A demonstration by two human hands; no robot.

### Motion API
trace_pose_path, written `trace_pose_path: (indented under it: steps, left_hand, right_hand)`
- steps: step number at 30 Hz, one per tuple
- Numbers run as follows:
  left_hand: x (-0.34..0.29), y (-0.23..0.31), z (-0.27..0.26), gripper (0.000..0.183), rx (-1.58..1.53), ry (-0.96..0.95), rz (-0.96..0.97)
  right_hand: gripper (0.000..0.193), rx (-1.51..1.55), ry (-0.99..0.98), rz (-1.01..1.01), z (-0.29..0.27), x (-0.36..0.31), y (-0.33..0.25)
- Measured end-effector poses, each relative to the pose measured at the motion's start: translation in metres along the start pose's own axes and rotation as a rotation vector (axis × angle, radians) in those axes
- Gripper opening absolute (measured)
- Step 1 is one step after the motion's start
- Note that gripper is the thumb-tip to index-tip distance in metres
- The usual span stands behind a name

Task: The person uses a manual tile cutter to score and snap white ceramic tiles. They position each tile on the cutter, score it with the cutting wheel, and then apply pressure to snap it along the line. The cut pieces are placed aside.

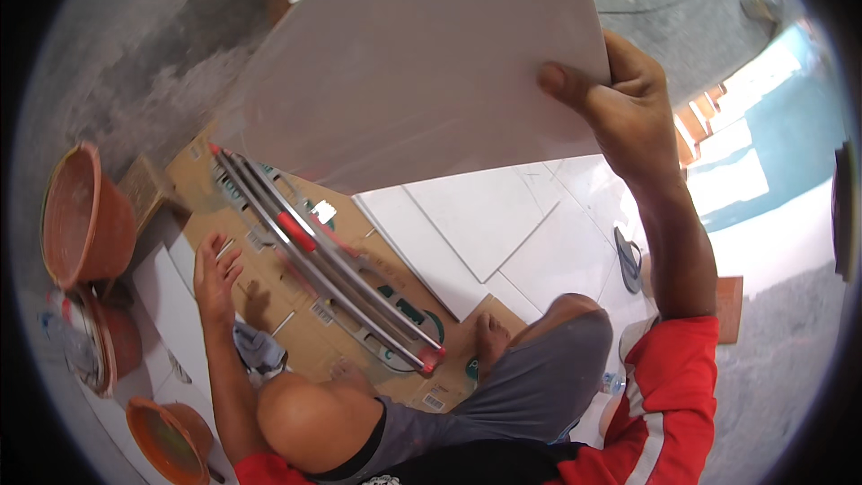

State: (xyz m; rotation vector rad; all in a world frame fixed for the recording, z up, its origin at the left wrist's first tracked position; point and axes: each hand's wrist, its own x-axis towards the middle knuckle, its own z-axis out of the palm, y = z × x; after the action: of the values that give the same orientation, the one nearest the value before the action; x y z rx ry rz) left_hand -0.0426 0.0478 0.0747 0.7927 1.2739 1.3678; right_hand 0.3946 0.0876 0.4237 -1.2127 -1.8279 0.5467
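Note:
My right hand (pixel 633 103) grips the right edge of a large pale grey tile (pixel 431 63), thumb on the near face and fingers behind. The tile is raised and tilted in front of me, hiding part of the floor. Lower on the left, my left hand (pixel 215 278) hovers with bent fingers, a thin pale stick (pixel 225 249) between them; its exact kind is unclear. Beside that hand, a manual tile cutter (pixel 328 260) with twin metal rails and red parts lies slanting across a flattened cardboard sheet (pixel 260 278).
White tiles (pixel 476 224) lie on the floor beyond my foot. Orange buckets (pixel 76 216) and a plastic bottle (pixel 76 346) stand at left. A crumpled grey cloth (pixel 259 348) rests by my left knee. A flip-flop (pixel 628 260) and a small bottle (pixel 612 383) are at right.

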Motion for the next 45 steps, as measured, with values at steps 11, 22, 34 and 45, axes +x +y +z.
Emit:
trace_pose_path:
  steps: [11, 22, 34, 45]
  left_hand:
    - [-0.024, -0.002, 0.021, 0.051, 0.147, -0.247, -0.105]
    - [-0.071, -0.057, 0.054, 0.061, 0.48, 0.121, 0.232]
    - [-0.189, -0.09, -0.058, 0.065, 0.859, 0.355, -0.435]
    - [-0.191, -0.083, -0.036, 0.073, 0.478, 0.521, 0.067]
  right_hand:
    - [0.037, 0.006, 0.42, 0.241, -0.117, -0.082, 0.13]
    - [0.055, 0.146, 0.041, 0.169, -0.026, -0.063, 0.11]
    - [0.041, 0.191, -0.241, 0.067, 0.08, -0.027, 0.081]
    - [0.032, 0.216, -0.384, 0.033, 0.111, -0.041, 0.043]
